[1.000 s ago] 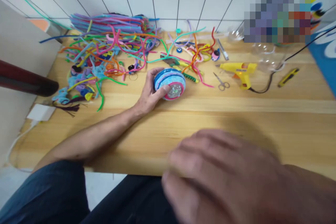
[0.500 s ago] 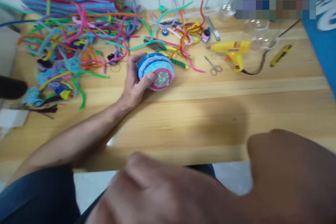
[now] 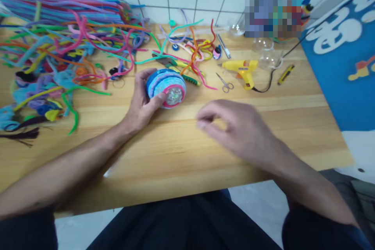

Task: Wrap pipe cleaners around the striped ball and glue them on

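Observation:
Resting on the wooden table is a ball wrapped in pipe cleaners (image 3: 165,82), banded in dark blue, lavender and light blue. A pink ring surrounds its shiny clear end. My left hand (image 3: 143,101) is closed round the ball's left side, its thumb lying by the pink ring. Over the table to the right of the ball, apart from it, is my right hand (image 3: 234,129). Its thumb and forefinger are bent together in a pinch, slightly blurred. Whatever may be between those fingertips is too small to make out.
Loose pipe cleaners (image 3: 58,62) cover the table's left side, with a bundle of pipe cleaners (image 3: 67,9) behind. Beyond the ball lie pliers (image 3: 165,60). Small scissors (image 3: 225,85), a yellow glue gun (image 3: 241,71) with cord, a yellow utility knife (image 3: 286,74) and clear plastic balls (image 3: 268,52) are farther right.
My right hand has moved from close before the camera out over the table, right of the ball. The view has shifted; my left hand still holds the ball.

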The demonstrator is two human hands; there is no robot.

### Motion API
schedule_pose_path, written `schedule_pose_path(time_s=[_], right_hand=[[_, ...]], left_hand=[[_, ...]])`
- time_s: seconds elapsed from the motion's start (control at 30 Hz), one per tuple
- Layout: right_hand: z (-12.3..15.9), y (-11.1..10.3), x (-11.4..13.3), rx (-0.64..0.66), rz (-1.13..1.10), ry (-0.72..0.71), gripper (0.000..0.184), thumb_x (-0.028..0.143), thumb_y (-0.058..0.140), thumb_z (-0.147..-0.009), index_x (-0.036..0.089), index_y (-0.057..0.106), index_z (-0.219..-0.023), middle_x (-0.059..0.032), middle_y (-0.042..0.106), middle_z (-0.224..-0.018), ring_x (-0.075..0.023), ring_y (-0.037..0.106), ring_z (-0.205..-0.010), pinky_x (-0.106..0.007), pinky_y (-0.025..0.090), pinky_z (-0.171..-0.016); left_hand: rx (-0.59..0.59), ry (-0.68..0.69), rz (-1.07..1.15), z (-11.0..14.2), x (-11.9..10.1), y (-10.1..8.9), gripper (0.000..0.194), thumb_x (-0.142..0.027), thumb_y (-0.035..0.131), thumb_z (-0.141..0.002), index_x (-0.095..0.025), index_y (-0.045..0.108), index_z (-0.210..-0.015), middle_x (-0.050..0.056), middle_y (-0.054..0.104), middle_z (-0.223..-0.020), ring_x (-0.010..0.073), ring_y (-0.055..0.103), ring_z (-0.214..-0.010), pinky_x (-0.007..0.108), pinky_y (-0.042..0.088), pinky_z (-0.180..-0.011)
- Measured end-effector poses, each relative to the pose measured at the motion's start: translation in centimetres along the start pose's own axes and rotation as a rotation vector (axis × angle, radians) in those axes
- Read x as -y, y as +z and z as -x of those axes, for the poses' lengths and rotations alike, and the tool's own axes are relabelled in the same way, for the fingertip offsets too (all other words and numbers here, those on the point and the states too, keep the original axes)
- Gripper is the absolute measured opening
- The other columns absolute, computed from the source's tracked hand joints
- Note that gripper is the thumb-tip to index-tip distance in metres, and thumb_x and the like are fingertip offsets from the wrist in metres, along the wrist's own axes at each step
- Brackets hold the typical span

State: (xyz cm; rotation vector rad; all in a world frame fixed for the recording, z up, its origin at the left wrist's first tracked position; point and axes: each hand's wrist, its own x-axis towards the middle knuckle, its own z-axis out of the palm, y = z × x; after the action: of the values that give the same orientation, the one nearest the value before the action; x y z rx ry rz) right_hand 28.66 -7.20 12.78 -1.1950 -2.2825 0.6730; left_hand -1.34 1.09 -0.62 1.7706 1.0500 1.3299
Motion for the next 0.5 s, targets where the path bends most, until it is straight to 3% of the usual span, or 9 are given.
schedule_pose_path(time_s=[0.1,0.2,0.27,0.33,0.5], right_hand=[[1.4,-2.7,-8.0,-0.318,0.181,0.396,0.012,0.041,0.077,-0.100,0.029,0.077,-0.104,-0.0053,0.082,-0.097,-0.0281,0.079,-0.089,-0.045,0.065,-0.083],[2.7,-4.4,-15.9,-0.618,0.303,0.637,0.041,0.050,0.085,-0.087,0.027,0.074,-0.121,-0.0164,0.079,-0.121,-0.0395,0.078,-0.105,-0.059,0.065,-0.091],[2.6,-4.5,-19.4,-0.642,0.278,0.651,0.052,0.053,0.087,-0.084,0.027,0.074,-0.127,-0.0189,0.077,-0.127,-0.0423,0.076,-0.112,-0.062,0.064,-0.097],[1.6,-4.1,-21.1,-0.589,0.223,0.639,0.058,0.051,0.089,-0.081,0.026,0.074,-0.131,-0.0178,0.079,-0.126,-0.0412,0.076,-0.112,-0.061,0.064,-0.100],[-2.2,-3.5,-21.2,-0.400,0.190,0.623,0.046,0.049,0.088,-0.083,0.025,0.080,-0.122,-0.0127,0.087,-0.113,-0.0355,0.079,-0.100,-0.055,0.066,-0.095]], left_hand=[[-0.004,-0.012,0.044,0.0,0.1,0.7,0.079,-0.077,0.082,-0.099,-0.032,0.050,-0.156,0.012,0.067,-0.152,0.0359,0.073,-0.139,0.056,0.066,-0.120],[-0.032,-0.021,0.063,0.0,0.1,1.1,0.086,-0.076,0.084,-0.098,-0.033,0.046,-0.163,0.014,0.062,-0.159,0.0366,0.070,-0.144,0.057,0.064,-0.124],[-0.014,-0.037,0.043,0.2,0.0,1.2,0.089,-0.075,0.084,-0.099,-0.032,0.046,-0.167,0.015,0.058,-0.167,0.0387,0.064,-0.154,0.061,0.058,-0.132],[0.010,-0.058,0.026,0.3,-0.1,1.1,0.087,-0.073,0.083,-0.100,-0.031,0.048,-0.168,0.017,0.056,-0.171,0.0398,0.060,-0.160,0.065,0.050,-0.139],[0.051,-0.045,0.023,0.5,-0.2,0.9,0.099,-0.072,0.091,-0.094,-0.030,0.043,-0.170,0.019,0.054,-0.173,0.0409,0.060,-0.161,0.066,0.050,-0.140]])
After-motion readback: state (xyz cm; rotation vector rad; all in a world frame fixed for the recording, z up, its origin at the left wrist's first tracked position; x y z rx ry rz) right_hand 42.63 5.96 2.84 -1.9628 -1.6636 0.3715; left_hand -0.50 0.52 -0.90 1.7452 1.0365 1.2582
